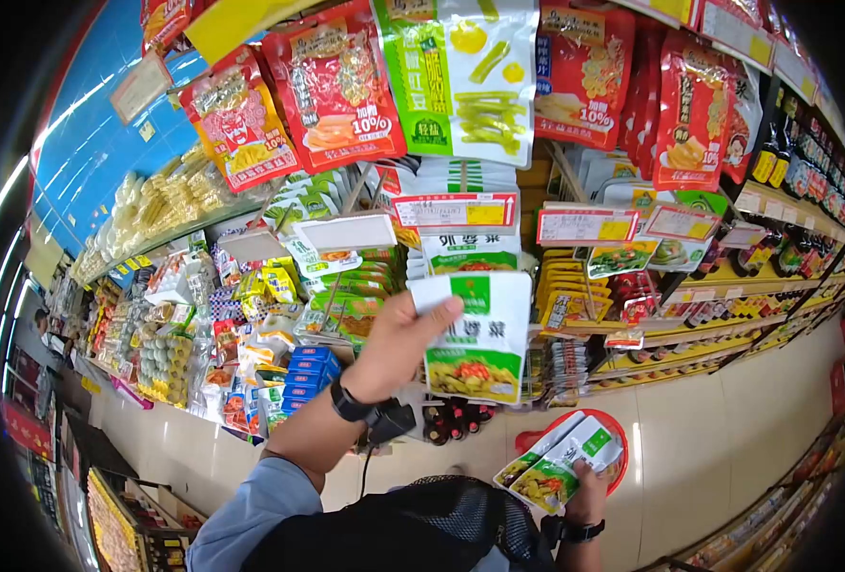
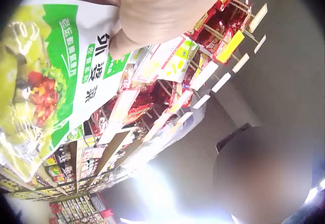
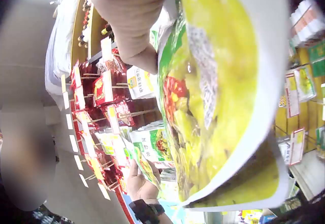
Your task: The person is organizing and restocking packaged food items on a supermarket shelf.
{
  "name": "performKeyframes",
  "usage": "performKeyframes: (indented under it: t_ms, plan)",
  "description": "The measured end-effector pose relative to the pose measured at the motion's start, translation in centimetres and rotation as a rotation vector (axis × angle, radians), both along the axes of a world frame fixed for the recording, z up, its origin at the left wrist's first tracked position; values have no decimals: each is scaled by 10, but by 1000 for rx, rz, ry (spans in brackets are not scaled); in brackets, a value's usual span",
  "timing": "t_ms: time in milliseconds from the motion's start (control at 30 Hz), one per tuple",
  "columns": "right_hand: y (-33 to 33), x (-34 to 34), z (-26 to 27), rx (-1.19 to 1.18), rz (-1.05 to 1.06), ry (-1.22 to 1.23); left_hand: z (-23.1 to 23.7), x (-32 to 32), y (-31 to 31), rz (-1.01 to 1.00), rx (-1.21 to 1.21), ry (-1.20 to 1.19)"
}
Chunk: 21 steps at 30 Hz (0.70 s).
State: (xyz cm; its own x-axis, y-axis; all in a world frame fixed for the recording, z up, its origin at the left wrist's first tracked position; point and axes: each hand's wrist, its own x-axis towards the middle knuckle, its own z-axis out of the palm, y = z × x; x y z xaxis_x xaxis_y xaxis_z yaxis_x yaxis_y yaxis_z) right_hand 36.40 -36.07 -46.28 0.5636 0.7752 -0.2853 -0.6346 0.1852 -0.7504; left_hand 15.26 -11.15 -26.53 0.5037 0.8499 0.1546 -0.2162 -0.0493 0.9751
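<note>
In the head view my left hand (image 1: 398, 348) pinches the upper left corner of a white and green pickle pouch (image 1: 475, 338), held upright before the hanging rack. The left wrist view shows that hand (image 2: 157, 10) with its thumb over the top edge of the pouch (image 2: 51, 76). Lower right, my right hand (image 1: 589, 496) grips two similar pouches (image 1: 560, 462), overlapping, above a red round container (image 1: 621, 467). Close up in the right wrist view, the right hand (image 3: 134, 21) holds the pouches (image 3: 218, 92) by one edge.
Red pouches (image 1: 336, 86) and a large green pouch (image 1: 460, 76) hang above on hooks. Price tags (image 1: 346, 232) stick out in front. Blue boxes (image 1: 310, 377) and bottles (image 1: 456, 419) stand below; shelves of bottles (image 1: 775, 248) run along the right.
</note>
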Motion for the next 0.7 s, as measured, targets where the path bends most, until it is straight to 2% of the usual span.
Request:
performKeyframes:
  t_ms: [200, 333, 433, 533, 667, 700]
  plan:
    - [-4, 4, -11, 73, 28, 80, 23, 8, 35, -9, 29, -115]
    - [-9, 7, -14, 50, 10, 85, 28, 8, 33, 28, 169, -97]
    - [-11, 11, -18, 53, 13, 96, 34, 13, 34, 75, 129, -167]
    - [-9, 8, -14, 41, 13, 92, 31, 13, 47, 207, 140, -142]
    - [-7, 8, -15, 11, 29, 55, 34, 23, 57, 226, 275, -201]
    - [-6, 9, -17, 11, 36, 55, 32, 22, 57, 262, 303, -134]
